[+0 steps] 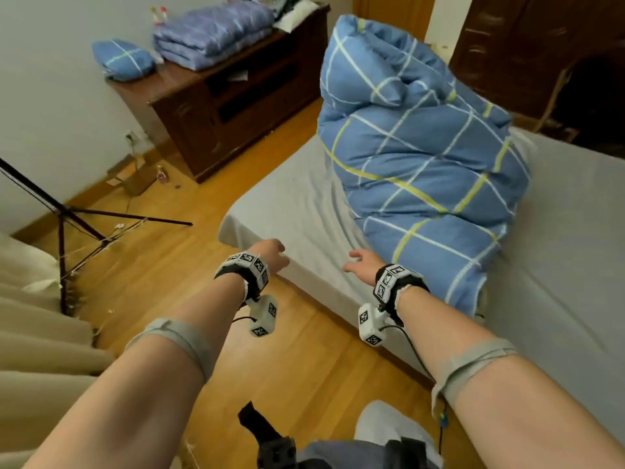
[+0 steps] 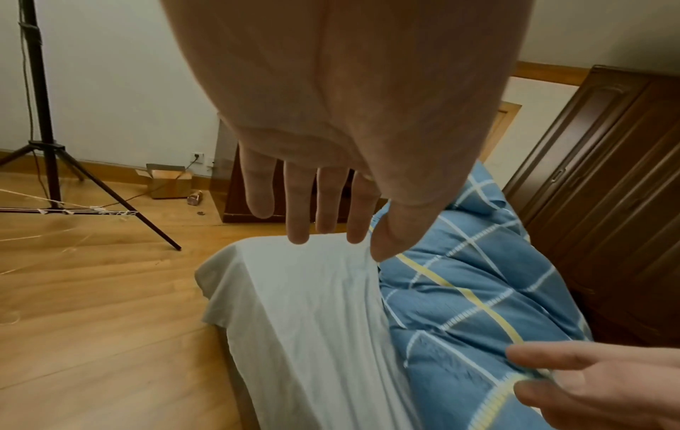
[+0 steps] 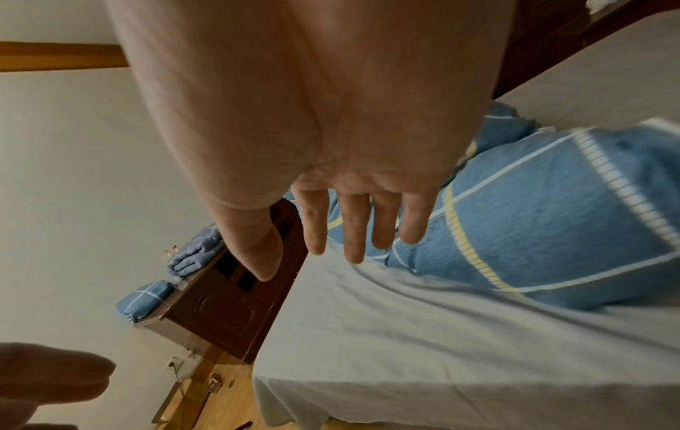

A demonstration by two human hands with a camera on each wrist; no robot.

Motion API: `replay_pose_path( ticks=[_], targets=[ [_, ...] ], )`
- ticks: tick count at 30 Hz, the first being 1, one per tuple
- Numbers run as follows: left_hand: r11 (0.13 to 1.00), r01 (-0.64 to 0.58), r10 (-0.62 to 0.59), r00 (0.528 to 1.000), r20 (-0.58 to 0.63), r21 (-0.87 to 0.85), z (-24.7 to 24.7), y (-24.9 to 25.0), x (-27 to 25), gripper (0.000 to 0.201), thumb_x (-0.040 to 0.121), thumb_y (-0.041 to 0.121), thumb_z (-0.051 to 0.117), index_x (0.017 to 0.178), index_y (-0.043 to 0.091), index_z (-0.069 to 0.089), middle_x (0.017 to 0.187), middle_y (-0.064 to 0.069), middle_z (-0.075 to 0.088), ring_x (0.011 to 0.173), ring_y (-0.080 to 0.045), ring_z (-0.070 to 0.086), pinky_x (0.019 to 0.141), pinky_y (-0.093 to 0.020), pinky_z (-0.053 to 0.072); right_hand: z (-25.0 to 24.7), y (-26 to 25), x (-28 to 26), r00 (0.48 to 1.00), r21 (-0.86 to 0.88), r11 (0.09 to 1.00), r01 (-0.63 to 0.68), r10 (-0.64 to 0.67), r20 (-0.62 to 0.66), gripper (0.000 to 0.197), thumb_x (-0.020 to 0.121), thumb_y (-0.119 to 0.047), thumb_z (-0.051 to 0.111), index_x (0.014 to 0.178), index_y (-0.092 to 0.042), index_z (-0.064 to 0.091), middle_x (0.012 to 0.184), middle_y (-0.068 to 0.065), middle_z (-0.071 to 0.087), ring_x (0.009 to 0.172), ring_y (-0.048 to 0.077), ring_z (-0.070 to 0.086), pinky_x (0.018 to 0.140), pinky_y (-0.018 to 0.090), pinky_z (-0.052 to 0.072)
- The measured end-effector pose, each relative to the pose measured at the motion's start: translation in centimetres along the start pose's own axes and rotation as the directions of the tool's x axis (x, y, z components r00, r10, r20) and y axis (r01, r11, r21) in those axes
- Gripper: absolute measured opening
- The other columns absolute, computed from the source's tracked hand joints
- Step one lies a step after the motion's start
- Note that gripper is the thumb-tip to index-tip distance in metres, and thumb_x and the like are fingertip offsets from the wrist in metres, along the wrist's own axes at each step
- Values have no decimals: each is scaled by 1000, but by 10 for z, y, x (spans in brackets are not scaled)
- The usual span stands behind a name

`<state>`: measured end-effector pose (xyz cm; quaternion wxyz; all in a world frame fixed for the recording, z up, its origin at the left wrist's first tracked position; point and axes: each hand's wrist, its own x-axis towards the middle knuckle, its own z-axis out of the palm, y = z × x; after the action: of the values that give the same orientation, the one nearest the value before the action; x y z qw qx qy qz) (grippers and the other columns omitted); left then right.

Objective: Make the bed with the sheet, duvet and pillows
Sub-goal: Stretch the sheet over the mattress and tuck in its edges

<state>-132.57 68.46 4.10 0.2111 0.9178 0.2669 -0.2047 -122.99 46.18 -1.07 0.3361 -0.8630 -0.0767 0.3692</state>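
Blue duvet (image 1: 419, 157) bunched, long axis along bed | both hands empty

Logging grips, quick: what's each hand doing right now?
Left hand: open, fingers straight, holding nothing.
Right hand: open, holding nothing, near the duvet.

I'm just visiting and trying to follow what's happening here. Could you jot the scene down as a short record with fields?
Bed: grey sheet already spread over the mattress
Duvet: blue checked duvet, bunched in a heap on the bed
Pillow: blue checked pillow lying on the wooden cabinet
Also on cabinet: folded blue bedding
Left hand: open, reaching toward the bed, holding nothing
Right hand: open, close to the duvet's near edge, no grip yet
Floor: tripod
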Motion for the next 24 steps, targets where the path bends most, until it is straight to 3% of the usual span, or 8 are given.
replay_pose_path(
  ticks=[3,8,15,20,24],
  targets=[
    [1000,14,-14,1000,1,18,-35,-31,59,47,92,27,55,137,17,51,133,-8,57,116,-25,58,88,-31,47,9,-42,65,1000,2,1000,-22,22,11,60,84,-31,68,139,-17,49,141,7,53,126,25,52,109,39,40],
    [996,52,-51,999,-11,75,-103,-80,174,45,93,30,55,137,21,51,132,-5,58,114,-23,59,88,-32,48,31,-130,196,999,30,999,-27,26,43,58,87,-26,66,141,-13,50,142,7,52,130,26,49,108,32,37],
    [989,75,-81,996,47,131,-201,-147,312,46,94,29,55,138,23,49,135,-4,55,118,-24,56,84,-31,45,60,-274,336,990,-36,999,22,-16,143,52,84,-25,68,134,-22,55,134,6,57,121,24,56,101,30,41],
    [984,-15,-5,993,115,180,-254,-174,428,47,92,33,58,137,24,49,134,-3,56,116,-24,57,87,-32,46,51,-332,425,997,-208,978,33,-19,71,58,77,-36,67,133,-34,54,136,6,56,129,25,49,106,37,43],
    [946,-191,134,967,218,262,-280,-174,554,49,92,36,59,138,23,47,134,-5,57,116,-25,57,91,-33,47,51,-348,494,992,-145,982,-124,118,-52,60,76,-39,67,134,-34,53,136,4,56,128,23,50,106,37,43]
  ],
)
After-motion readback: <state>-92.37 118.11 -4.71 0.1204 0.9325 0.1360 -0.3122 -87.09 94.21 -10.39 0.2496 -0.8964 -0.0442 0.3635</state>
